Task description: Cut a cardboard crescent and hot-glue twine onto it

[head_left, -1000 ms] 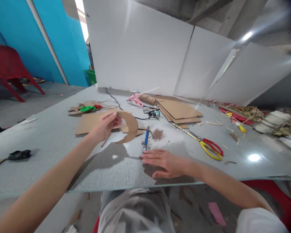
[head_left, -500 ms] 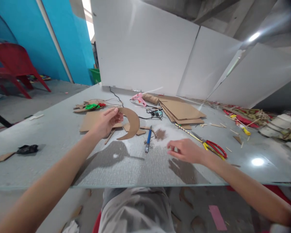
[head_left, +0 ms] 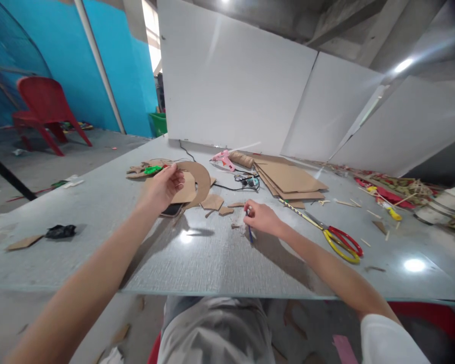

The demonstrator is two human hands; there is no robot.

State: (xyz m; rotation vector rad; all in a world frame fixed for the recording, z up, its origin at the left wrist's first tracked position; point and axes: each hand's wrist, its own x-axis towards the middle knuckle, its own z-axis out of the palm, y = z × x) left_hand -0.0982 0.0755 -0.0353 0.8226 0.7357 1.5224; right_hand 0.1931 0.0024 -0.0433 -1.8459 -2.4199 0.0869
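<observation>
Above the grey textured tabletop [head_left: 197, 270], the left hand [head_left: 165, 187] pinches the upper end of a flat brown cardboard crescent [head_left: 203, 183] bowing toward the right hand [head_left: 264, 218], whose curled fingers grip a slim blue tool [head_left: 251, 236] slanting toward the near edge.

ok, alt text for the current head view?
A person's left hand holds a flat brown cardboard crescent above a grey table; the right hand grips a slim blue tool. Scissors with red and yellow handles lie to the right, a pink glue gun farther back.
</observation>
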